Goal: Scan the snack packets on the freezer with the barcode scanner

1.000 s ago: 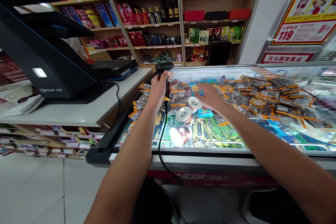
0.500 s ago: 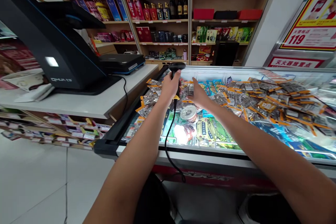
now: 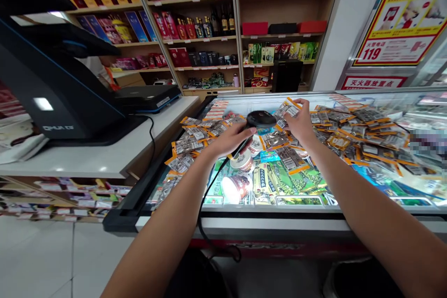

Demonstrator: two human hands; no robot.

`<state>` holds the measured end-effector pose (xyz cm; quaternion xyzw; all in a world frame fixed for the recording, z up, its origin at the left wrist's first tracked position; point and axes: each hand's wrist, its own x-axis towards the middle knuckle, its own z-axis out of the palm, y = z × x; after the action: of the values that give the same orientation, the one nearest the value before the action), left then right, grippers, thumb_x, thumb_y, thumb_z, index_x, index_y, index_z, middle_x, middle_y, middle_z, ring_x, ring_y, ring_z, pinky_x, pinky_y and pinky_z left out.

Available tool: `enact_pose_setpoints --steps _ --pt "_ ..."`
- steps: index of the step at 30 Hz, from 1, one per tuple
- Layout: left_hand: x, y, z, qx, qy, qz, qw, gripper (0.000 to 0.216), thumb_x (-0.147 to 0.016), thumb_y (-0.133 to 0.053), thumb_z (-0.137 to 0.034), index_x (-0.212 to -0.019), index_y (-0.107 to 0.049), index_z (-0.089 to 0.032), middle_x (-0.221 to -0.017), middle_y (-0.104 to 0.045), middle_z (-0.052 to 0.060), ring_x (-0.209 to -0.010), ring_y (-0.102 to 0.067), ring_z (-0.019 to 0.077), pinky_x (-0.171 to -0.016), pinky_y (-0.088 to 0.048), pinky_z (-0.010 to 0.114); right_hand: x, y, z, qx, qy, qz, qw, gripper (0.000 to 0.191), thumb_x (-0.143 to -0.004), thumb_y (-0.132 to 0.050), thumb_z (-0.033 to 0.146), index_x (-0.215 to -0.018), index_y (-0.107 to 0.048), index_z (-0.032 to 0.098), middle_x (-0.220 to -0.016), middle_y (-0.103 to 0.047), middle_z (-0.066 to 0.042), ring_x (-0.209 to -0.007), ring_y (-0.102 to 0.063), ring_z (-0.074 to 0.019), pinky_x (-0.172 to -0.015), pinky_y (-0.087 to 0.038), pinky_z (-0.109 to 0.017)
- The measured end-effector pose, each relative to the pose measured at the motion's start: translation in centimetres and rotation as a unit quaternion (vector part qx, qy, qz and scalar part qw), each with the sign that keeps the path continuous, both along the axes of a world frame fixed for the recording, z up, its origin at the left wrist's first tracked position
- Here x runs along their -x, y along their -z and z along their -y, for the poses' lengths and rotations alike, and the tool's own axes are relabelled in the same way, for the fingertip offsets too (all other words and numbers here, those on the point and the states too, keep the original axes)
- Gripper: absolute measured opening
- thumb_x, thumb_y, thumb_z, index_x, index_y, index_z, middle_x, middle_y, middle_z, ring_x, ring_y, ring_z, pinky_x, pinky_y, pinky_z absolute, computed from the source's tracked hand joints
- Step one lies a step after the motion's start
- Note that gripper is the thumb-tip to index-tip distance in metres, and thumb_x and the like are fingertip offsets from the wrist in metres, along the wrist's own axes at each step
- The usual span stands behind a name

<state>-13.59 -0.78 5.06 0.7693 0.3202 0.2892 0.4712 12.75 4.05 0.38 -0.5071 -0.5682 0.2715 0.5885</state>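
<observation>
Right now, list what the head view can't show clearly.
Head view: print on the clear, orange-edged packet in the right hand, too small.
Head view: the left hand covers much of the grip of the black handheld scanner.
Head view: glare washes out part of the front round red-and-white tub.
Head view: the left edge cuts off part of the slanted black terminal.

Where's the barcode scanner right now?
In the head view, the scanner is in the left hand, its top just left of the packet in the right hand.

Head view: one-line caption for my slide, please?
Left hand holds a scanner close to the packet in the right hand, above a display case.
</observation>
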Motion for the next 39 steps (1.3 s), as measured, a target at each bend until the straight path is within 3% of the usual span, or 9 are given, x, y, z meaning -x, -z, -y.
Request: enact_pose_setpoints --steps 8,17,20,25,28,31,34,36,39 --pt "-0.9 0.3 0.4 -0.026 0.020 -0.066 0.997 0.040 -0.097 -0.053 -0.057 -0.084 -0.058 -0.019 -0.066 -0.060 0.002 -0.049 -0.054 0.0131 -0.047 -0.040 0.026 -0.6 0.8 -0.6 -0.028 0.040 0.077 0.996 0.057 -0.092 -0.057 0.037 -0.140 -0.028 0.027 -0.115 -0.065 -0.011 -0.087 -0.072 -0.0248 -0.068 -0.059 -0.039" --pt "-0.4 0.3 -0.1 0.037 0.030 0.011 0.999 0.042 -0.093 -0.058 -0.060 -0.090 -0.054 -0.018 -0.072 -0.060 0.001 -0.049 -0.056 0.0112 -0.046 -0.042 0.024 -1.2 0.0 -0.5 -0.049 0.034 0.072 0.996 0.060 -0.089 -0.061 0.036 -0.140 -0.030 0.026 -0.106 -0.066 -0.009 -0.084 -0.070 -0.0264 -0.070 -0.057 -0.041" --pt "0.1 -0.3 -0.8 0.049 -0.060 0.100 0.992 0.042 -0.091 -0.060 -0.059 -0.086 -0.052 -0.019 -0.068 -0.059 0.000 -0.044 -0.054 0.0107 -0.042 -0.038 0.023 -2.6 -0.6 -0.1 0.015 0.137 0.201 0.970 0.067 -0.089 -0.062 0.041 -0.145 -0.030 0.021 -0.106 -0.066 -0.015 -0.092 -0.068 -0.0340 -0.080 -0.053 -0.050" --pt "1.9 -1.0 -2.5 0.002 -0.357 0.217 0.909 0.036 -0.092 -0.059 -0.055 -0.087 -0.052 -0.020 -0.059 -0.052 -0.003 -0.038 -0.049 0.0107 -0.038 -0.035 0.024 -3.8 -0.7 0.2 0.064 0.302 0.434 0.846 0.084 -0.086 -0.065 0.057 -0.149 -0.034 0.012 -0.143 -0.045 -0.032 -0.132 -0.041 -0.0515 -0.099 -0.034 -0.069" --pt "3.3 -0.8 -3.5 -0.021 -0.407 0.243 0.880 0.038 -0.093 -0.059 -0.057 -0.087 -0.053 -0.020 -0.060 -0.052 -0.003 -0.037 -0.048 0.0106 -0.039 -0.036 0.025 -1.3 -1.3 -0.6 0.004 0.277 0.477 0.834 0.078 -0.091 -0.058 0.057 -0.151 -0.036 0.012 -0.151 -0.039 -0.030 -0.139 -0.034 -0.0483 -0.104 -0.030 -0.068" --pt "3.7 -0.1 -4.1 -0.030 -0.409 0.250 0.877 0.038 -0.093 -0.058 -0.058 -0.088 -0.053 -0.020 -0.061 -0.052 -0.003 -0.038 -0.049 0.0107 -0.039 -0.036 0.025 3.8 -1.8 -2.5 -0.013 0.112 0.483 0.868 0.062 -0.096 -0.051 0.053 -0.148 -0.048 0.019 -0.138 -0.058 -0.022 -0.128 -0.051 -0.0417 -0.103 -0.038 -0.059" --pt "3.3 0.8 -4.5 -0.030 -0.403 0.230 0.885 0.037 -0.094 -0.058 -0.056 -0.087 -0.052 -0.020 -0.059 -0.052 -0.004 -0.037 -0.048 0.0105 -0.040 -0.036 0.024 9.6 -1.4 -4.9 0.038 -0.046 0.440 0.896 0.045 -0.100 -0.044 0.049 -0.133 -0.065 0.025 -0.128 -0.069 -0.012 -0.118 -0.062 -0.0340 -0.097 -0.047 -0.043" --pt "3.2 1.3 -4.7 -0.039 -0.398 0.200 0.894 0.036 -0.095 -0.057 -0.055 -0.085 -0.052 -0.020 -0.058 -0.052 -0.004 -0.035 -0.048 0.0106 -0.039 -0.036 0.024 12.7 -0.6 -6.4 0.091 -0.054 0.405 0.908 0.045 -0.101 -0.043 0.050 -0.126 -0.068 0.024 -0.126 -0.070 -0.013 -0.119 -0.063 -0.0328 -0.095 -0.048 -0.039" --pt "3.5 1.6 -4.7 -0.051 -0.390 0.159 0.905 0.037 -0.096 -0.055 -0.055 -0.083 -0.051 -0.020 -0.059 -0.053 -0.003 -0.036 -0.050 0.0115 -0.040 -0.035 0.024 15.7 0.5 -8.2 0.187 0.035 0.370 0.909 0.061 -0.094 -0.051 0.064 -0.130 -0.065 0.016 -0.140 -0.059 -0.021 -0.134 -0.050 -0.0392 -0.104 -0.042 -0.047"
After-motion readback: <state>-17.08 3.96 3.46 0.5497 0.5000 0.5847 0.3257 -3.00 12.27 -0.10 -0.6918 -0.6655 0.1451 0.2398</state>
